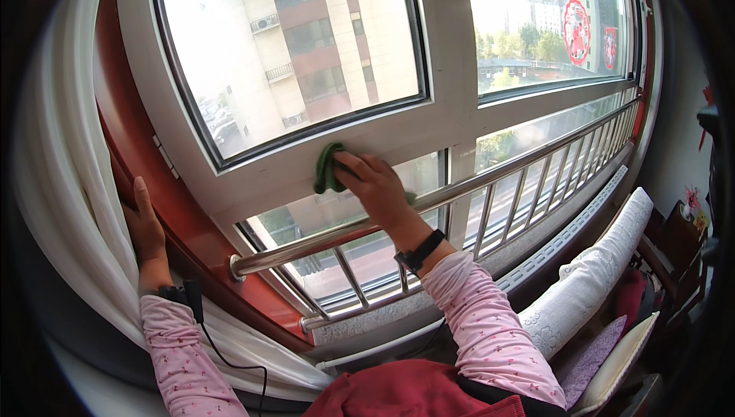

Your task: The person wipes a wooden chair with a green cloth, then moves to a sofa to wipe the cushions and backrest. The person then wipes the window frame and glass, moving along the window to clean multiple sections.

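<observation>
My right hand (376, 190) holds a folded green cloth (330, 170) against the lower rail of the white window frame (287, 161), just above the metal guard rail (344, 230). My left hand (146, 227) is raised at the left, between the white curtain (69, 147) and the reddish-brown window casing (155, 170). Its thumb points up and its other fingers are partly hidden; no object shows in it. Both wrists wear dark bands, and a black cable hangs from the left one.
Metal balusters stand below the guard rail. A white radiator (563, 224) runs beneath the window at the right. Near it are a sofa back with a white patterned cover (585, 273) and a purple cushion (594, 354). Red decorations (576, 32) are on the right pane.
</observation>
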A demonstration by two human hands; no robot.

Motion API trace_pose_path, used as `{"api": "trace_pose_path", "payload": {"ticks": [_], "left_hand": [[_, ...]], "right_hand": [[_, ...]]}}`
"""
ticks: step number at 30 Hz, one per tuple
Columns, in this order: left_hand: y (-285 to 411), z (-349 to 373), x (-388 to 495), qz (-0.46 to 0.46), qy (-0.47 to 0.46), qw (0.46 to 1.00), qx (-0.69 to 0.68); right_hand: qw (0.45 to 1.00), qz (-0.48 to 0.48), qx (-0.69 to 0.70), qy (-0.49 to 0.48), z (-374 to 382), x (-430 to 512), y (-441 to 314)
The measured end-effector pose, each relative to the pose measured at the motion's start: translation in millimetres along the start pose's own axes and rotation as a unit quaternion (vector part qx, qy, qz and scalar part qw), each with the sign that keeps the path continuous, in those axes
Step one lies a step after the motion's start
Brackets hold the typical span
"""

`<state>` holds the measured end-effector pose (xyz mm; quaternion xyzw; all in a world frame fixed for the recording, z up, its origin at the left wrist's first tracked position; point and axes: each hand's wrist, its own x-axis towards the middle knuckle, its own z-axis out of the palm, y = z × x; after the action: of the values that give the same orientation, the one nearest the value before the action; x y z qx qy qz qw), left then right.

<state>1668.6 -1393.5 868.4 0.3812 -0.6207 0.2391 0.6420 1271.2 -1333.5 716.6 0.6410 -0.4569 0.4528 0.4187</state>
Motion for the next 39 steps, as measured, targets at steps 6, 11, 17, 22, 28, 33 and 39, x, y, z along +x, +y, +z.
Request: {"api": "trace_pose_path", "payload": {"ticks": [6, 11, 17, 22, 28, 33, 39], "left_hand": [[-2.0, 2.2, 0.8, 0.006, 0.016, 0.999, 0.034], [-1.8, 0.9, -4.3, -0.023, -0.001, 1.000, 0.014], [-5.7, 2.0, -0.2, -0.019, 0.010, 0.999, 0.025], [-0.1, 0.0, -1.4, -0.031, -0.015, 0.999, -0.035], [5.2, -1.2, -2.0, -0.029, -0.002, 1.000, 0.011], [-0.1, 0.0, -0.5, -0.028, -0.013, 0.999, -0.011], [-6.6, 2.1, -2.3, -0.027, -0.008, 1.000, 0.000]], "right_hand": [[0.975, 0.114, -0.156, 0.113, -81.1, -7.3, 115.0], [0.948, 0.279, -0.046, 0.145, -79.8, -17.5, 139.4], [0.976, 0.116, -0.081, 0.163, -73.6, 72.0, 171.2], [0.978, 0.113, -0.098, 0.143, -74.2, 51.7, 161.8], [0.978, 0.138, -0.114, 0.111, -77.3, 9.6, 135.1], [0.973, 0.153, -0.125, 0.120, -73.9, 40.3, 161.7], [0.969, 0.227, -0.088, 0.028, -90.1, -51.9, 144.5]]}}
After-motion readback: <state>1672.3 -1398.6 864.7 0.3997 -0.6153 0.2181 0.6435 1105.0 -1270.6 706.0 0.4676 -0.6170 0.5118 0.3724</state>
